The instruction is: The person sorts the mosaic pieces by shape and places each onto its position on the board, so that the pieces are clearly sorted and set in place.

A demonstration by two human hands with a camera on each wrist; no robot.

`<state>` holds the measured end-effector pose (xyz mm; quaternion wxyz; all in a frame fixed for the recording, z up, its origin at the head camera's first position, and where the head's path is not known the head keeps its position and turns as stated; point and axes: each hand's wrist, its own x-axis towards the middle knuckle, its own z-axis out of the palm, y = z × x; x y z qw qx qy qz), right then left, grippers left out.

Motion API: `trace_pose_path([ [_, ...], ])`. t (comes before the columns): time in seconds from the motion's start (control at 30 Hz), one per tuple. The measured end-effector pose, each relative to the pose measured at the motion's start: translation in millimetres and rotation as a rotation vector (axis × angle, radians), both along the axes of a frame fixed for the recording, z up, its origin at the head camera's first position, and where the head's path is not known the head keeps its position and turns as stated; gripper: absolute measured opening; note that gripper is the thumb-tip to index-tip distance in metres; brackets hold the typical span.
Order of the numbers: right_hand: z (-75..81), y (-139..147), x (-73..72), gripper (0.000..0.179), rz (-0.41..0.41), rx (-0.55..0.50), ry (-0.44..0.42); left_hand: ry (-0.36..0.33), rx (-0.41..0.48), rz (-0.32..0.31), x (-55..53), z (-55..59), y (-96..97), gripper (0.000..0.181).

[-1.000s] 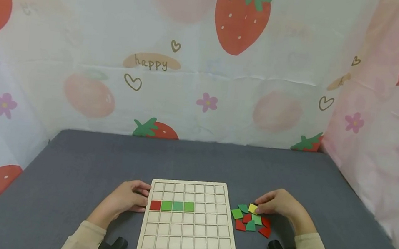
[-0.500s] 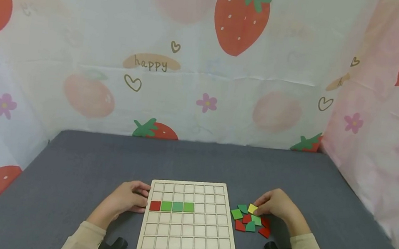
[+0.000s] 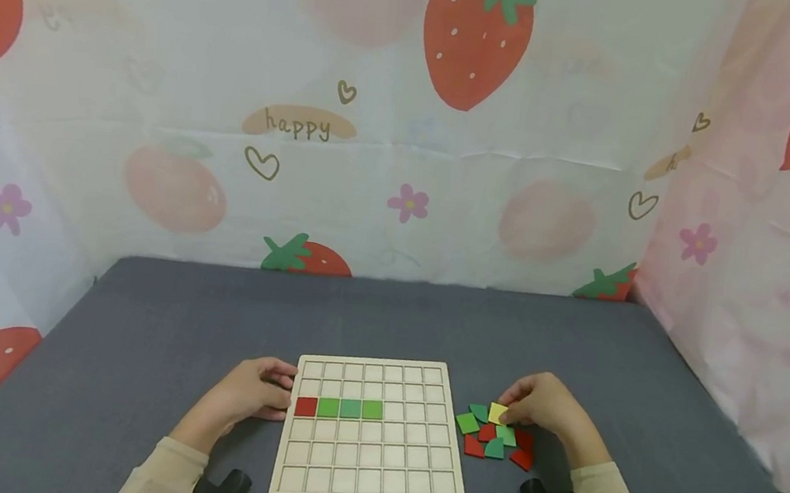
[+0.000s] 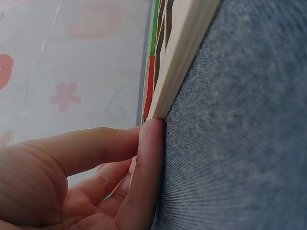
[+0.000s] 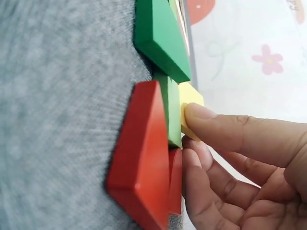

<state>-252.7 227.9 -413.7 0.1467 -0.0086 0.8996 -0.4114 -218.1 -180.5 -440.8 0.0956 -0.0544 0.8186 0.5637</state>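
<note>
In the head view a pale wooden grid board (image 3: 378, 446) lies on the table. Its third row from the top bears a red square tile (image 3: 305, 407) at the left, then several green ones (image 3: 350, 409). My left hand (image 3: 246, 394) rests against the board's left edge; the left wrist view has its fingertips right at the rim. To the right of the board, my right hand (image 3: 545, 404) pinches a yellow tile (image 3: 497, 413) at the top of a small pile. The right wrist view shows the thumb on the yellow tile (image 5: 192, 98), with green and red pieces close beside it.
The loose pile holds several flat pieces: green squares (image 3: 467, 423), rounded green ones (image 3: 495, 449) and red pieces (image 3: 474, 447). Dark grey cloth (image 3: 206, 313) covers the table. A strawberry-print curtain (image 3: 416, 141) stands behind and at both sides.
My right hand and forearm have shifted slightly to the left, with the fingers still at the yellow tile. The left hand and the board stay in place.
</note>
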Motion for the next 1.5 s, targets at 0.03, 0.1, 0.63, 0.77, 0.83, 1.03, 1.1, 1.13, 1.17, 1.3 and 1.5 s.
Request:
trace_pose_path([
  [0.03, 0.5, 0, -0.2, 0.012, 0.001, -0.003, -0.002, 0.001, 0.0, 0.0, 0.0, -0.2, 0.0, 0.048],
  [0.1, 1.0, 1, -0.6, 0.012, 0.003, -0.015, -0.01, 0.001, 0.0, 0.003, 0.2, -0.9, 0.0, 0.048],
  [0.63, 9.5, -15, 1.0, 0.019, 0.014, -0.166, 0.005, 0.012, -0.004, 0.007, -1.8, -3.4, 1.2, 0.048],
  [0.77, 7.5, -25, 0.2, 0.018, 0.036, -0.18, 0.01, 0.01, -0.005, 0.008, -1.2, -2.4, 1.8, 0.048],
  [0.83, 7.4, -30, -0.8, 0.018, 0.045, -0.187, 0.007, 0.007, -0.007, 0.01, -0.9, -2.1, 1.9, 0.048],
  [1.03, 7.2, -48, -5.2, 0.016, 0.065, -0.187, -0.01, 0.008, -0.01, 0.012, -0.9, -2.2, 1.7, 0.048],
  [1.1, 6.6, -54, -6.4, 0.015, 0.069, -0.188, -0.018, 0.008, -0.01, 0.013, -0.7, -2.0, 1.6, 0.048],
  [1.13, 6.2, -57, -6.8, 0.014, 0.072, -0.189, -0.024, 0.009, -0.012, 0.012, -0.4, -1.9, 1.6, 0.048],
  [1.17, 6.0, -60, -7.0, 0.014, 0.074, -0.191, -0.031, 0.009, -0.012, 0.012, -0.2, -1.6, 1.5, 0.048],
  [1.3, 4.4, -72, -7.9, 0.011, 0.073, -0.182, -0.038, 0.011, -0.008, 0.013, 0.6, -0.5, 1.5, 0.048],
  [1.5, 4.2, -83, -8.9, 0.009, 0.073, -0.157, -0.037, 0.01, -0.009, 0.014, 1.4, 1.4, 1.2, 0.047],
])
